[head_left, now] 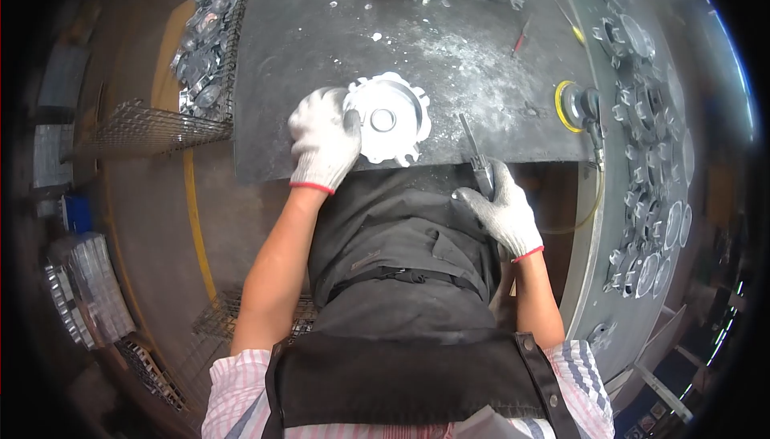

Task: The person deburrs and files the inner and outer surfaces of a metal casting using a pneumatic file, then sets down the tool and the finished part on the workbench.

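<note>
Fingers of the left hand grip the left rim of the lobed metal casting, upper centre, probably stiff, fairly heavy, dust-slick, best held by its edge; the right hand's fingers close round a thin-bladed tool.

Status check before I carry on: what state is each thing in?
Silver toothed round casting: flat on bench
White-gloved left hand: at casting's rim
Grey narrow-bladed hand tool: held
White-gloved right hand: closed around tool
Yellow-rimmed round power tool: set down, hose attached
Dark grey bench top: dusty
</note>
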A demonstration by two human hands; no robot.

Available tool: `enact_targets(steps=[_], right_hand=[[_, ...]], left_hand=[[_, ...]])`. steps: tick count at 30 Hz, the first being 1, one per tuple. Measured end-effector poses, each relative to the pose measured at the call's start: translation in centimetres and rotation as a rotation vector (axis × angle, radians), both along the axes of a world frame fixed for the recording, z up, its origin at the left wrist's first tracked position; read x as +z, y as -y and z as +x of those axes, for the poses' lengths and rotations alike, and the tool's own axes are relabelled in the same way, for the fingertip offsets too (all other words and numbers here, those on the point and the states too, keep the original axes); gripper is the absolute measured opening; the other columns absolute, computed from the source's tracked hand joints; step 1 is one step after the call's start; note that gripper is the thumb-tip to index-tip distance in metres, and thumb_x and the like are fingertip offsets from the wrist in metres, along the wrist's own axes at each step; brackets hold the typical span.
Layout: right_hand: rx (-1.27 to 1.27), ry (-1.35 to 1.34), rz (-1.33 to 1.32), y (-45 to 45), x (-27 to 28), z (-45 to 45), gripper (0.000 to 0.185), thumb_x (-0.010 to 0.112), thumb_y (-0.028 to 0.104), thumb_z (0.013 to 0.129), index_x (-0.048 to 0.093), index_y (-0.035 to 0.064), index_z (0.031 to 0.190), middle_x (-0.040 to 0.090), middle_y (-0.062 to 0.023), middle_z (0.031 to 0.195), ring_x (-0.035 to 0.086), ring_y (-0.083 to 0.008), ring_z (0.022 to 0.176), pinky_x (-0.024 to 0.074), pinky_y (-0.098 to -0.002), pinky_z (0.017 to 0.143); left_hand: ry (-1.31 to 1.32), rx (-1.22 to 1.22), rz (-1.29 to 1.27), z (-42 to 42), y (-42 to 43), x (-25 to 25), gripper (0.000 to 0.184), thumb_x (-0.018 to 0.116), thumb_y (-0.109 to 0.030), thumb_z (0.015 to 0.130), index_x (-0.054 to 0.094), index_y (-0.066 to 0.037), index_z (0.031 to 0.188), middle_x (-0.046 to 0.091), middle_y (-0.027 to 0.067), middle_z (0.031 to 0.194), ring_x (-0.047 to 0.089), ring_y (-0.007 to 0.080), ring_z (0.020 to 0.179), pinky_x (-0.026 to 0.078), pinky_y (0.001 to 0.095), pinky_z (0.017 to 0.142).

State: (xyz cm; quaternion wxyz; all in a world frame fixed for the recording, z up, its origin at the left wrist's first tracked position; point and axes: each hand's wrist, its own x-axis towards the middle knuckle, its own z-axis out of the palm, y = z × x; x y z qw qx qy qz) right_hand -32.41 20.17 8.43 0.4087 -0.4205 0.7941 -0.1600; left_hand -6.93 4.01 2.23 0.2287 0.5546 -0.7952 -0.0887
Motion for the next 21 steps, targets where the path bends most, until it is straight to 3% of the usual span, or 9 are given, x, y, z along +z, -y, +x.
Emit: enact_targets(steps=[4,7,10,11,14,15,18,19,21], right_hand=[[0.061,0.009,0.004,0.1,1.3,0.2,0.067,0.077,0.041,0.085,0.051,0.004,0.134,0.069,-0.0262,0.11,0.067,-0.0436,0.104,0.0523,-0.045,0.087],[0.148,0.039,-0.077,0.0,2.6,0.2,0.066,0.078,0.037,0.085,0.051,0.0032,0.135,0.069,-0.0246,0.111,0.067,-0.0417,0.104,0.0524,-0.0444,0.088],[0.264,0.086,-0.085,0.3,3.9,0.3,0.067,0.078,0.036,0.085,0.05,0.0027,0.137,0.07,-0.0222,0.112,0.069,-0.0375,0.104,0.0522,-0.0438,0.089],[0.313,0.129,-0.059,0.7,4.5,0.3,0.068,0.079,0.037,0.086,0.05,0.0034,0.138,0.07,-0.0201,0.114,0.069,-0.0334,0.106,0.0522,-0.0424,0.09],[0.347,0.192,0.121,2.0,5.2,0.5,0.072,0.081,0.041,0.083,0.05,0.0034,0.136,0.07,-0.0204,0.111,0.069,-0.0319,0.106,0.0522,-0.0422,0.09],[0.359,0.204,0.176,2.4,5.2,0.4,0.075,0.083,0.043,0.081,0.05,0.0033,0.135,0.069,-0.0209,0.11,0.069,-0.0319,0.105,0.0522,-0.0424,0.09],[0.436,0.222,0.174,3.7,7.1,0.3,0.078,0.084,0.044,0.078,0.05,0.0014,0.133,0.069,-0.0229,0.11,0.069,-0.0332,0.106,0.0523,-0.0424,0.09],[0.489,0.071,0.165,4.1,7.6,0.3,0.075,0.084,0.036,0.078,0.049,0.0004,0.135,0.068,-0.0237,0.11,0.069,-0.0335,0.106,0.0528,-0.0406,0.091],[0.517,-0.002,-0.065,3.5,5.5,-0.3,0.077,0.083,0.033,0.078,0.047,0.0005,0.138,0.068,-0.0235,0.11,0.069,-0.0337,0.105,0.053,-0.0402,0.091]], left_hand=[[-0.245,-0.271,-0.015,-2.1,2.5,3.5,0.02,0.065,-0.013,0.089,0.067,-0.006,0.108,0.068,0.0137,0.113,0.062,0.0365,0.111,0.049,0.0455,0.099],[-0.112,-0.43,-0.003,-3.2,3.8,5.4,0.024,0.064,-0.008,0.089,0.068,-0.007,0.113,0.068,0.0138,0.12,0.062,0.0339,0.117,0.05,0.0407,0.102],[-0.228,-0.561,0.237,-2.8,6.0,5.4,0.033,0.064,-0.008,0.089,0.068,-0.011,0.122,0.067,0.0144,0.125,0.061,0.0331,0.122,0.048,0.0397,0.107],[-0.604,-0.53,0.659,-2.9,6.5,4.6,0.041,0.068,-0.014,0.088,0.065,-0.016,0.129,0.063,0.0134,0.134,0.057,0.0339,0.129,0.046,0.0412,0.11],[-0.119,-0.327,0.179,-2.4,6.4,2.3,0.044,0.07,-0.021,0.088,0.064,-0.014,0.131,0.061,0.0128,0.137,0.054,0.0345,0.13,0.044,0.0428,0.111],[0.064,-0.176,0.203,-2.3,6.1,2.3,0.046,0.07,-0.025,0.087,0.064,-0.014,0.132,0.059,0.0124,0.138,0.053,0.034,0.13,0.043,0.0427,0.111],[0.282,0.019,0.174,-1.9,3.5,2.3,0.043,0.067,-0.021,0.088,0.065,-0.014,0.13,0.062,0.0121,0.134,0.056,0.0331,0.127,0.045,0.0426,0.109],[0.181,-0.028,0.116,-1.4,3.6,1.2,0.04,0.064,-0.018,0.087,0.068,-0.017,0.127,0.063,0.0097,0.133,0.056,0.0327,0.127,0.046,0.0435,0.108],[0.095,-0.107,0.172,-1.3,3.9,1.2,0.039,0.063,-0.017,0.088,0.069,-0.019,0.126,0.064,0.0083,0.132,0.056,0.0322,0.127,0.046,0.0445,0.108]])
